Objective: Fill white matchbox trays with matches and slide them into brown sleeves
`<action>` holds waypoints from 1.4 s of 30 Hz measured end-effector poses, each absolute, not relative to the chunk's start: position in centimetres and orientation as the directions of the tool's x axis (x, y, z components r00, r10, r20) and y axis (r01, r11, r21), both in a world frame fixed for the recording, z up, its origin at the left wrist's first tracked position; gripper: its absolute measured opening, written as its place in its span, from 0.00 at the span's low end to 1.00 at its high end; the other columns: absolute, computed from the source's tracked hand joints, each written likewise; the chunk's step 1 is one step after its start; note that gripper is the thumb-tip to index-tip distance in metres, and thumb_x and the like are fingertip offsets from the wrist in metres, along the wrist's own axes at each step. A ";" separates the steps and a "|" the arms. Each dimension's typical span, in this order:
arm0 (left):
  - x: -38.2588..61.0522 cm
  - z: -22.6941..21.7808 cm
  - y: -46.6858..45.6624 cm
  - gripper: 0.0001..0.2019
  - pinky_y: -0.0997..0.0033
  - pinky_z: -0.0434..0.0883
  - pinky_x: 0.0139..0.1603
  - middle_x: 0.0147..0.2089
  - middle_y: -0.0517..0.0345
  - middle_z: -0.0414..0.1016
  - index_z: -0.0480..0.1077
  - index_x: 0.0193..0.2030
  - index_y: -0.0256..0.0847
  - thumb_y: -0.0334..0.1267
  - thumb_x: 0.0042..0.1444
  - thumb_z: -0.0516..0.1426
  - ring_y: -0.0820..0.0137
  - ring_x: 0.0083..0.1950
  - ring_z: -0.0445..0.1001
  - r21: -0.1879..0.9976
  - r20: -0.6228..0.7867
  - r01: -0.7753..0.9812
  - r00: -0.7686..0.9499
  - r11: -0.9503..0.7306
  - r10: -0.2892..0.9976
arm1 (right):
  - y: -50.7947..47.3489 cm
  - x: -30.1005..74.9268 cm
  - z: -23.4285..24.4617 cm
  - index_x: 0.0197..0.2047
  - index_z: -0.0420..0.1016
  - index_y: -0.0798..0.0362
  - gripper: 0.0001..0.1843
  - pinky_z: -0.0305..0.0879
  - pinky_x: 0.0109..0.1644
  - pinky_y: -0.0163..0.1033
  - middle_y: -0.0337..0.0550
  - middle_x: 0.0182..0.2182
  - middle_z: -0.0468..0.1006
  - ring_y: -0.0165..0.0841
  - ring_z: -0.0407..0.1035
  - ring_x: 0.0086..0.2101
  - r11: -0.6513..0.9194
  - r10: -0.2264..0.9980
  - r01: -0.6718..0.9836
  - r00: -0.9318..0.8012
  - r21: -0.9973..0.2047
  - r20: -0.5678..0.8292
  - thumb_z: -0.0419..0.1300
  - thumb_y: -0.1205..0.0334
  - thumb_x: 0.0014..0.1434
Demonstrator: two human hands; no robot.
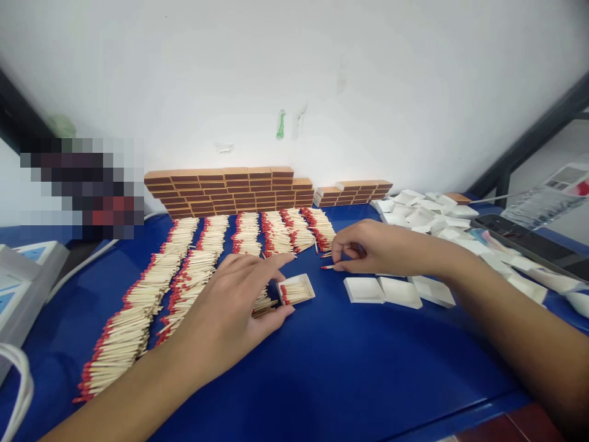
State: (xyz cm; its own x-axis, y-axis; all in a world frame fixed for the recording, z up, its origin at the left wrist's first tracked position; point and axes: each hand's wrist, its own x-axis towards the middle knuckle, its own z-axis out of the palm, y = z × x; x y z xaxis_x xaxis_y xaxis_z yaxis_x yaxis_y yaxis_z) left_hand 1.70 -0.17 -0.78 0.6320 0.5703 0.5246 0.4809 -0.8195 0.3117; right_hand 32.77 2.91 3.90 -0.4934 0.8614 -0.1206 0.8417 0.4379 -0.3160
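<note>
Your left grip [234, 301] holds a part-filled tray [310, 286], your right grip [365, 245] a match [327, 267], with three trays [399, 293] beside it unfilled.

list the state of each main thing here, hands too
left hand, spread around part-filled tray, grip unclear
right hand, pinching a match
part-filled tray, open, matches inside
loose matches, laid in rows
matchboxes, stacked by the wall
white trays by right hand, lined up
other white trays, heaped
phone, screen dark
</note>
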 end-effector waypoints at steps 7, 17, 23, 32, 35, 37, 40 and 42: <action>1.7 -0.8 -0.1 0.33 0.58 0.69 0.62 0.51 0.63 0.83 0.61 0.70 0.50 0.33 0.62 0.69 0.62 0.55 0.79 0.310 0.521 0.479 0.637 -0.821 0.568 | 2.8 32.7 4.3 0.34 0.81 0.49 0.16 0.54 0.29 0.38 0.34 0.23 0.67 0.29 0.61 0.24 0.405 0.851 0.839 -0.492 -0.364 -0.185 0.64 0.47 0.67; 1.9 -0.6 -0.2 0.32 0.57 0.69 0.60 0.50 0.63 0.83 0.62 0.70 0.50 0.34 0.63 0.68 0.62 0.54 0.79 0.310 0.506 0.501 0.633 -0.808 0.586 | 1.1 30.1 3.8 0.40 0.79 0.49 0.13 0.54 0.30 0.37 0.36 0.27 0.74 0.30 0.62 0.26 0.497 0.829 0.722 -0.559 -0.482 0.017 0.62 0.50 0.71; 1.9 -0.6 -0.3 0.31 0.56 0.70 0.59 0.51 0.61 0.83 0.63 0.68 0.49 0.34 0.62 0.69 0.61 0.53 0.79 0.303 0.520 0.492 0.633 -0.816 0.574 | -0.8 27.2 2.8 0.40 0.79 0.52 0.07 0.57 0.35 0.37 0.38 0.32 0.77 0.29 0.64 0.29 0.582 0.794 0.695 -0.597 -0.423 0.113 0.62 0.61 0.71; 1.8 -0.7 -0.3 0.33 0.55 0.68 0.62 0.51 0.64 0.83 0.61 0.70 0.52 0.35 0.63 0.68 0.61 0.56 0.79 0.323 0.493 0.502 0.634 -0.802 0.595 | 1.8 30.9 3.9 0.39 0.82 0.50 0.14 0.53 0.31 0.38 0.36 0.24 0.71 0.29 0.61 0.25 0.545 0.838 0.748 -0.500 -0.379 0.217 0.61 0.52 0.71; 1.7 -0.7 -0.3 0.32 0.55 0.69 0.62 0.51 0.64 0.83 0.61 0.70 0.52 0.35 0.63 0.68 0.61 0.56 0.79 0.321 0.501 0.501 0.631 -0.804 0.593 | 3.0 33.0 4.1 0.38 0.83 0.50 0.13 0.51 0.30 0.39 0.35 0.23 0.70 0.29 0.59 0.24 0.470 0.880 0.813 -0.461 -0.343 0.115 0.63 0.50 0.67; 1.7 -0.7 -0.2 0.32 0.56 0.69 0.61 0.51 0.64 0.83 0.61 0.70 0.52 0.34 0.63 0.68 0.61 0.56 0.79 0.317 0.505 0.500 0.630 -0.806 0.590 | 3.6 33.8 4.0 0.39 0.84 0.49 0.14 0.51 0.29 0.39 0.35 0.23 0.69 0.29 0.59 0.23 0.441 0.887 0.828 -0.461 -0.346 0.027 0.64 0.48 0.65; 1.7 -0.7 -0.2 0.31 0.56 0.69 0.61 0.51 0.64 0.83 0.61 0.69 0.52 0.34 0.63 0.68 0.61 0.56 0.79 0.313 0.508 0.504 0.627 -0.805 0.590 | 4.1 34.1 3.4 0.40 0.84 0.49 0.15 0.52 0.30 0.39 0.36 0.25 0.70 0.29 0.61 0.25 0.418 0.884 0.833 -0.465 -0.362 -0.049 0.65 0.47 0.65; 1.8 -0.6 -0.2 0.31 0.55 0.69 0.62 0.51 0.63 0.83 0.61 0.69 0.52 0.35 0.64 0.67 0.61 0.56 0.79 0.313 0.503 0.508 0.628 -0.802 0.594 | 4.1 33.9 3.1 0.40 0.83 0.50 0.14 0.53 0.30 0.39 0.36 0.25 0.71 0.29 0.61 0.25 0.401 0.886 0.837 -0.458 -0.373 -0.076 0.64 0.49 0.66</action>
